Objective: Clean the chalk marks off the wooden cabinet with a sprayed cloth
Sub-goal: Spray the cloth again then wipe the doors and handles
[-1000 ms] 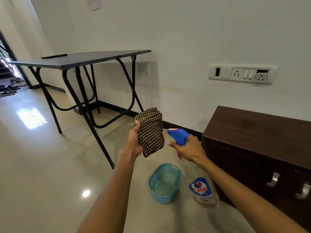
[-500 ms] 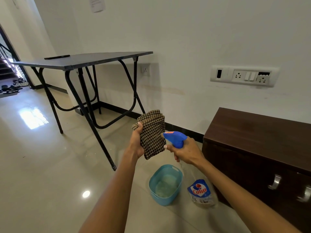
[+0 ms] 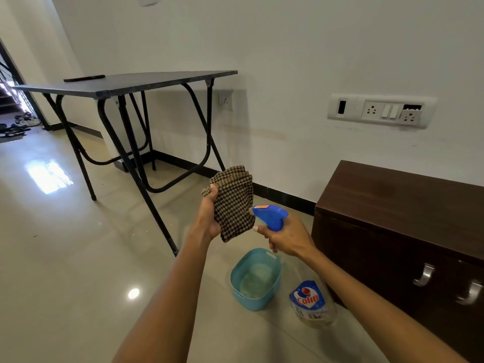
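My left hand (image 3: 208, 216) holds up a folded brown checked cloth (image 3: 234, 203) in front of me. My right hand (image 3: 286, 238) grips the neck of a clear spray bottle (image 3: 311, 302) with a blue trigger head (image 3: 271, 216); the nozzle nearly touches the cloth's right edge. The dark wooden cabinet (image 3: 403, 205) stands low against the wall on the right, its front carrying metal handles (image 3: 423, 275). No chalk marks are visible on it from here.
A light blue tub (image 3: 255, 279) with a little liquid sits on the tiled floor below my hands. A black folding table (image 3: 125, 83) stands to the left against the white wall. A socket panel (image 3: 379, 111) is above the cabinet. Shoes lie by the doorway at far left.
The spray head has moved left and closer to the cloth, from a small gap to almost touching. My left hand keeps the cloth at nearly the same height.
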